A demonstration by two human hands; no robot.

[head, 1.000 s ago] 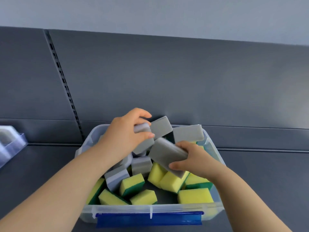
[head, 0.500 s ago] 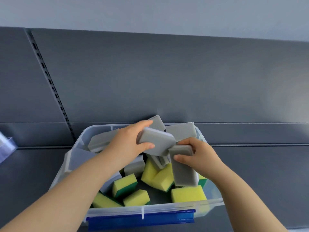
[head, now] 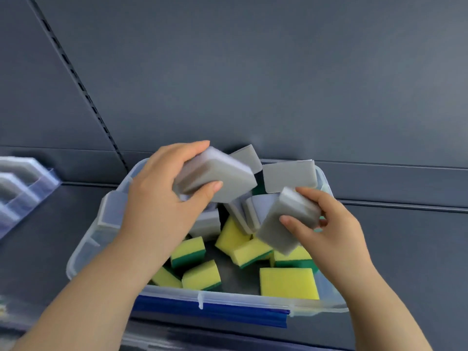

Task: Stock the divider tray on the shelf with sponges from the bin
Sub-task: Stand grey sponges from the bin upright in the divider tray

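A clear plastic bin with a blue front clip sits on the dark shelf and holds several grey sponges and yellow-green sponges. My left hand grips one grey sponge above the bin's back half, fingers over its top and thumb underneath. To the right, my right hand holds a second grey sponge tilted on end over the yellow ones. The divider tray shows at the far left edge, with grey sponges standing in its slots.
The dark grey back panel rises behind the bin, with a slotted upright rail at the left. Bare shelf surface lies to the right of the bin and between the bin and the divider tray.
Both hands have lifted their grey sponges a little higher and apart. The view has shifted left, so the divider tray has come into sight.
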